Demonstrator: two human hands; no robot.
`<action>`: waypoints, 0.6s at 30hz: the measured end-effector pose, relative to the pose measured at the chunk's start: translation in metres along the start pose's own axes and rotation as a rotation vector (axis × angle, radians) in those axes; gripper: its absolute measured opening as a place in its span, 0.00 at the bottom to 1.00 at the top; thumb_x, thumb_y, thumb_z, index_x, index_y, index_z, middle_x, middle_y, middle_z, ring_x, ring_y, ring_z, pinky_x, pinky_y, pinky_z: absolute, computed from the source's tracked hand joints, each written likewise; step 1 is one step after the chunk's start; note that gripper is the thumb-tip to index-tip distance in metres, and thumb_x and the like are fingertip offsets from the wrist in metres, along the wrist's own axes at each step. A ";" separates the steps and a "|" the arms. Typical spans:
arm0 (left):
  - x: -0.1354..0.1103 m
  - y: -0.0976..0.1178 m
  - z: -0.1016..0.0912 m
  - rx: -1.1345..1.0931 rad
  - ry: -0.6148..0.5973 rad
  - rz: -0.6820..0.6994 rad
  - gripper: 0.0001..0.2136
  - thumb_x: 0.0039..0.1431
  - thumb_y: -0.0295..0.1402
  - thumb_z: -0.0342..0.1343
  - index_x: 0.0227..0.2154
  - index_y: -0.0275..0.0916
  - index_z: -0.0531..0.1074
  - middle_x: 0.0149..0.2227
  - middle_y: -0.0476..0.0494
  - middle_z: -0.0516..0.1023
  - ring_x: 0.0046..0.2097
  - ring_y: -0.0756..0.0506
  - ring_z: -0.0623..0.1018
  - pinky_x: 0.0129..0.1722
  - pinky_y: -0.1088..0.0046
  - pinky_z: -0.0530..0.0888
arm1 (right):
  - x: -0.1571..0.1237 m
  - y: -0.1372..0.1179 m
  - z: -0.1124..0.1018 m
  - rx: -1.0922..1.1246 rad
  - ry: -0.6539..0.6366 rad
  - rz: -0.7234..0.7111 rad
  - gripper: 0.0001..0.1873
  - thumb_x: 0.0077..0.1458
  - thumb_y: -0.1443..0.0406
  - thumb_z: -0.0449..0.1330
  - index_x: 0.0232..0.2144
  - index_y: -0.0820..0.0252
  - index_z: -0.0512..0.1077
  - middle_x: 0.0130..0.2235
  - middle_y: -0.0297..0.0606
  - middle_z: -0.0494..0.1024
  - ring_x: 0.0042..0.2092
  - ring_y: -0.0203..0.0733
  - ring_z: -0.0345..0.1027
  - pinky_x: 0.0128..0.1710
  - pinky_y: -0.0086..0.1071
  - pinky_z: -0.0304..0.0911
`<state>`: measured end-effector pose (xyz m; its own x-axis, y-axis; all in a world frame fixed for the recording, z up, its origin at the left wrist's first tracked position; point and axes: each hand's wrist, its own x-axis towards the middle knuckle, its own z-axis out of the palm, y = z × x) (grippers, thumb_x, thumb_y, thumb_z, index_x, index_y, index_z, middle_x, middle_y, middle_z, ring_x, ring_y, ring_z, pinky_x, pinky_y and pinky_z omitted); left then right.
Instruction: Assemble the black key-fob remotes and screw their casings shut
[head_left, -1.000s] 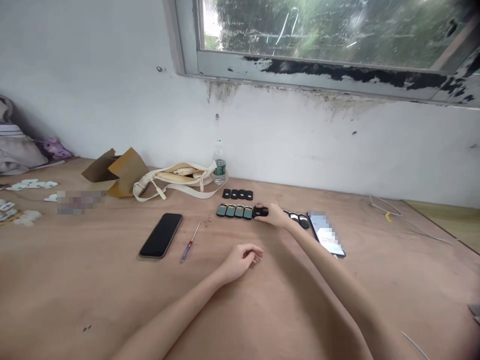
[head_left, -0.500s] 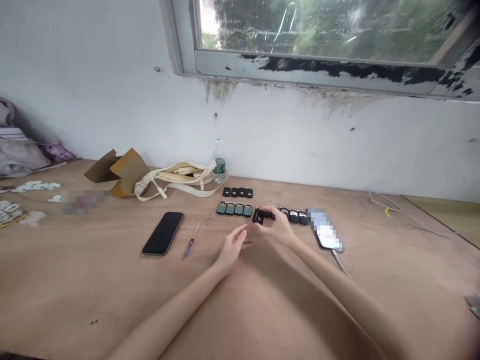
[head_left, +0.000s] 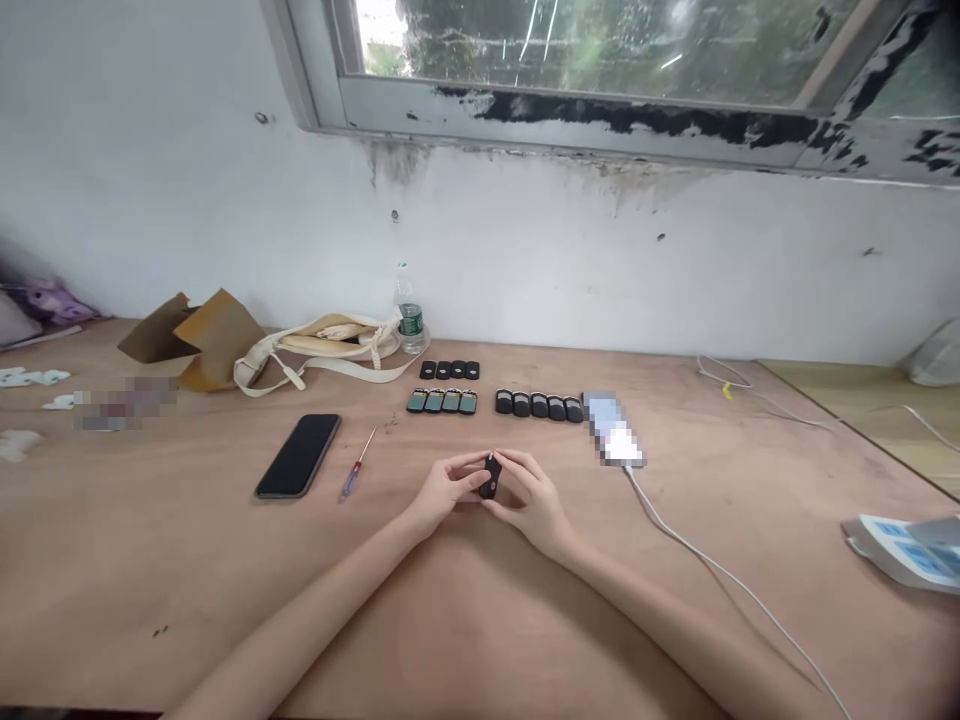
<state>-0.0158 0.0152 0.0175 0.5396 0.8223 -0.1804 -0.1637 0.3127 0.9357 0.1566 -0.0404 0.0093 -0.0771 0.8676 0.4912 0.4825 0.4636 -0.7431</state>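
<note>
One black part (head_left: 491, 476) half-hidden between hands (head_left: 448, 492) (head_left: 531, 496)

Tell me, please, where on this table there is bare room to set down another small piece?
Bare plywood tabletop lies in front of the black smartphone, left of the left hand, and between the white cable and the white-and-blue object at right. It is crowded along the rows of small black pieces beside the water bottle.

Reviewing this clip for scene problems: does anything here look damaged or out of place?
Yes: the window frame has black paint flaking along its lower rail, and the white wall beneath it shows dark streaky stains, which suggests damp damage.
</note>
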 end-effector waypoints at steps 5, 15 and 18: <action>-0.001 0.000 -0.002 0.042 -0.050 -0.002 0.32 0.44 0.42 0.67 0.52 0.35 0.70 0.48 0.35 0.77 0.50 0.37 0.76 0.47 0.60 0.75 | -0.003 0.001 0.003 0.016 -0.019 0.013 0.30 0.53 0.63 0.63 0.58 0.42 0.62 0.49 0.41 0.68 0.51 0.48 0.66 0.51 0.44 0.67; -0.009 -0.005 0.005 0.489 -0.044 0.322 0.22 0.56 0.34 0.56 0.55 0.38 0.68 0.55 0.41 0.72 0.56 0.39 0.71 0.58 0.63 0.67 | 0.003 0.007 -0.005 0.295 -0.041 0.161 0.19 0.53 0.59 0.63 0.48 0.47 0.71 0.46 0.39 0.69 0.46 0.43 0.71 0.47 0.39 0.71; -0.011 -0.011 0.003 0.613 -0.027 0.397 0.22 0.54 0.30 0.55 0.54 0.41 0.68 0.53 0.42 0.74 0.54 0.41 0.73 0.57 0.64 0.68 | 0.001 0.007 -0.008 0.281 -0.018 0.160 0.11 0.53 0.59 0.62 0.40 0.51 0.75 0.40 0.37 0.73 0.43 0.43 0.72 0.45 0.39 0.71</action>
<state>-0.0177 0.0014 0.0104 0.5568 0.8041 0.2080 0.1361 -0.3354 0.9322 0.1670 -0.0375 0.0084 -0.0364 0.9354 0.3518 0.2300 0.3504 -0.9079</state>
